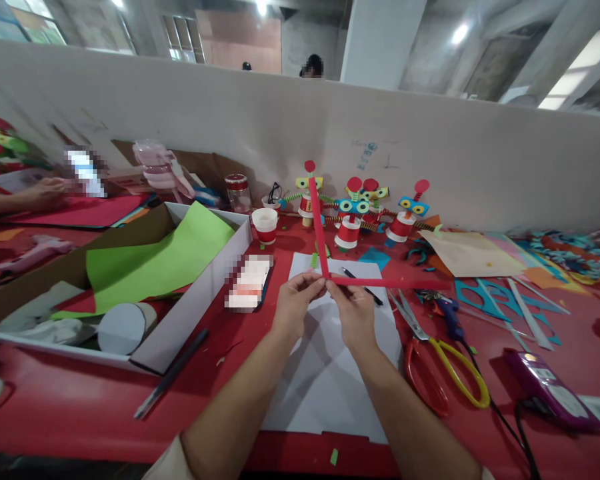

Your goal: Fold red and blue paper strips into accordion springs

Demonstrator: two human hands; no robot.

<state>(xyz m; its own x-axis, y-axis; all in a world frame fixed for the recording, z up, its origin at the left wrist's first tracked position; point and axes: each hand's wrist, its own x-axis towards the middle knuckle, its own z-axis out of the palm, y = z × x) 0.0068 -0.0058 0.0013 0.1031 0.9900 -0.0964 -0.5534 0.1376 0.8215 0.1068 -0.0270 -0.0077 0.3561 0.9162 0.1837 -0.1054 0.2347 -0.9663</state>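
Note:
Pinched between both my hands are red paper strips (319, 230), meeting in a corner at my fingertips. One length stands up and away from me; the other reaches out to the right. My left hand (300, 300) closes on the corner with thumb and finger. Against it, my right hand (351, 303) grips the same corner from the right. Below them lies white paper (325, 380) with a black pen (373, 293) on it. Just right of my right hand, scissors (423, 340) with one red and one yellow handle lie spread.
Several paper-cup robot figures (349, 227) stand along the white partition (180, 100). At left sits a cardboard box (200, 300) with green paper (155, 263), near a phone (250, 283). A glue gun (450, 317), purple device (550, 390) and cords lie right. Another person's hand (47, 193) is far left.

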